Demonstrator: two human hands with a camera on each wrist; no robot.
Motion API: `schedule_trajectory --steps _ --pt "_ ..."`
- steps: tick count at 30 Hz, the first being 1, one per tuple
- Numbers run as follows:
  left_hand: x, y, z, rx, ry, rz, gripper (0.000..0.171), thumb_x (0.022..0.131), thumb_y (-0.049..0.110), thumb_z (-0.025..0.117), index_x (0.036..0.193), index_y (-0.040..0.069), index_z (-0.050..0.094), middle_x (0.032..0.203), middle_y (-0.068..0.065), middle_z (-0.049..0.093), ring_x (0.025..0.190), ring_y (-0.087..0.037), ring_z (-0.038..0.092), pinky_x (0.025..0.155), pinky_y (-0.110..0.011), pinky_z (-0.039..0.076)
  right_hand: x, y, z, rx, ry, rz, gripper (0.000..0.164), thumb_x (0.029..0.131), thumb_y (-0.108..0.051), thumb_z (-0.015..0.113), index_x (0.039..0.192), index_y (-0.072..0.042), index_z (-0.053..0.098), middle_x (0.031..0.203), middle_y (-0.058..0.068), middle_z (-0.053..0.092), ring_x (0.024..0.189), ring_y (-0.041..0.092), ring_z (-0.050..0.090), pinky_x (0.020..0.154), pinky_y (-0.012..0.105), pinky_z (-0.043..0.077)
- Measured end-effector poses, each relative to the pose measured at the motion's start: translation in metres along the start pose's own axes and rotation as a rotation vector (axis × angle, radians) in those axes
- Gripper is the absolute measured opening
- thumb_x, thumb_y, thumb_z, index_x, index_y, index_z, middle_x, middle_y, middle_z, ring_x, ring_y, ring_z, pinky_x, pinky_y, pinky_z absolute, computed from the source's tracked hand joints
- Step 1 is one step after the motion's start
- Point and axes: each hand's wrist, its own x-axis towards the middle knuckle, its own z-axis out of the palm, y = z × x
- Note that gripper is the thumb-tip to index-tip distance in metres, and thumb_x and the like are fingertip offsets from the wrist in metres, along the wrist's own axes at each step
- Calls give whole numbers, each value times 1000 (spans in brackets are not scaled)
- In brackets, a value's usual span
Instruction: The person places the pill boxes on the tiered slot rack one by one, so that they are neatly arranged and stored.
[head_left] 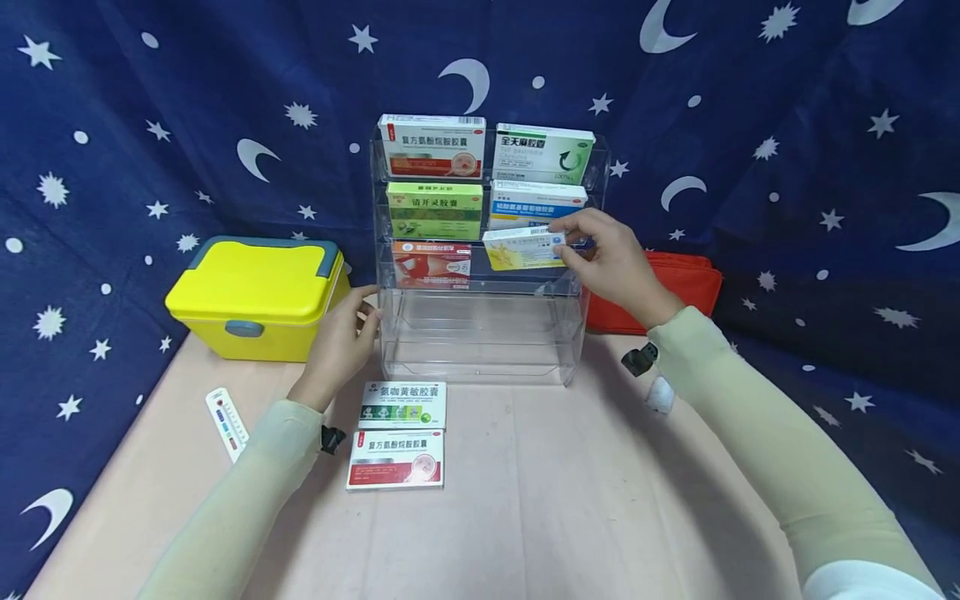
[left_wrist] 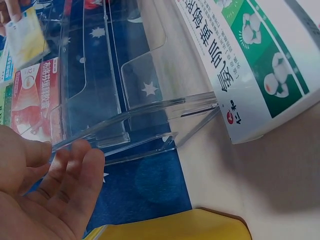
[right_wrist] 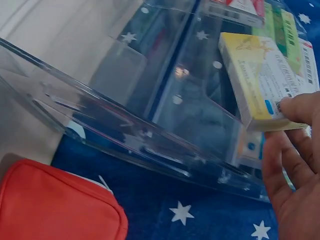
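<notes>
My right hand [head_left: 611, 254] pinches a yellow-and-white medicine box [head_left: 522, 249] between thumb and fingers. It holds the box tilted in front of the third tier of a clear plastic display rack [head_left: 480, 368], on the right side. In the right wrist view the same yellow box [right_wrist: 260, 75] shows its printed front. At the rack's left side, my left hand [head_left: 347, 340] grips the upright edge, with the thumb [left_wrist: 36, 152] on one side and fingers on the other. Left of the held box, a red box [head_left: 432, 265] sits in the third tier.
Upper tiers hold several boxes, including a green box [head_left: 435, 212] and a blue-and-white box [head_left: 537, 202]. Two boxes, one green-and-white [head_left: 402, 405] and one red-and-white [head_left: 395, 460], lie before the rack. A yellow case [head_left: 255, 287], thermometer card [head_left: 227, 423] and red pouch [head_left: 686, 287] flank it.
</notes>
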Motion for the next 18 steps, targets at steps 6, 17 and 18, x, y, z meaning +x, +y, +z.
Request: schedule_trajectory --steps 6,17,18 --pt "1 1 1 4 -3 -3 43 104 14 59 145 6 49 102 -9 62 82 -24 60 68 -38 53 -5 -1 8 -127 -35 -22 31 93 -10 75 123 -16 69 118 -2 63 92 13 61 70 30 51" --pt "1 2 0 9 -16 -15 44 105 15 58 146 6 48 103 -9 61 84 -25 60 71 -38 54 -6 -3 11 -215 -49 -25 33 93 -10 75 125 -16 68 123 0 63 95 15 69 72 38 56" --pt "0 2 0 10 -15 -13 44 105 15 58 146 6 48 103 -10 61 84 -25 60 70 -38 54 -5 -4 11 -214 -50 -22 33 93 -10 75 124 -15 68 123 0 63 96 16 69 73 38 56"
